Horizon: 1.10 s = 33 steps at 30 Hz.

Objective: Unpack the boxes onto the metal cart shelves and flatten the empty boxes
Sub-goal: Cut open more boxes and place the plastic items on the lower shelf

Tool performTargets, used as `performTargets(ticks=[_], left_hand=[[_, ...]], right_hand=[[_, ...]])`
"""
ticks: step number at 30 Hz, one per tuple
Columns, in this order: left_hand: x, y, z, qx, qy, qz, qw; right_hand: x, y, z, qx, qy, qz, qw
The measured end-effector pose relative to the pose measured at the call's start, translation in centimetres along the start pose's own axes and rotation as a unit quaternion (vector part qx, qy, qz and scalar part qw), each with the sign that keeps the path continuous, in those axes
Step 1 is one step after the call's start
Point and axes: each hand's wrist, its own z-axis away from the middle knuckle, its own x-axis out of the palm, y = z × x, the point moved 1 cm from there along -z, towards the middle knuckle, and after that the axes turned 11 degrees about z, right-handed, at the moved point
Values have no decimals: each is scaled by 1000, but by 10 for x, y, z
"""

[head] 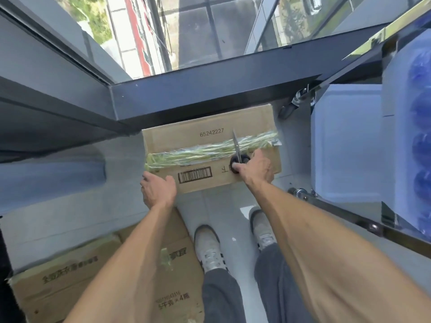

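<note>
A sealed cardboard box (211,148) sits on the floor against the window frame, the metal cart (349,145) close at its right. Left hand (158,191), fingers relaxed, steadies its near-left corner. Right hand (255,167) clamps scissors (238,152) over the taped seam.

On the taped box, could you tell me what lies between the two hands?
In the head view, the barcode label lies between the left hand and the right hand.
</note>
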Motion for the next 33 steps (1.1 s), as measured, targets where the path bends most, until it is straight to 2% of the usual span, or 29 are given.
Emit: performTargets(ticks=[2,6,8,10,13,15,17,22,29,33], left_hand=[[0,4,3,12,8,-32,999],[-1,18,9,57,41,-69,995],[-3,28,3,48,46,-62,996],[-6,36,-8,17,32,-35,999],[-6,44,-24,-34,-7,13,999],[-3,44,-29,-46,-19,32,998],[-1,40,-30,-44,-18,41,998],[-1,25,-19,-19,18,46,999],[-6,6,3,-9,31,67,997],[-6,-11,23,-39,35,67,996]], right_hand=[[1,-6,9,-14,23,35,999],[-4,-23,16,-91,135,124,979],[-17,-25,4,-107,166,135,971],[-31,-24,-13,-78,154,123,977],[-45,-22,-32,6,57,57,997],[-41,-19,-36,26,11,11,1000],[-31,-16,-32,21,18,3,1000],[-14,-3,-24,27,93,-21,995],[-20,21,-17,-24,115,-35,992],[-30,26,-16,-34,93,-37,994]])
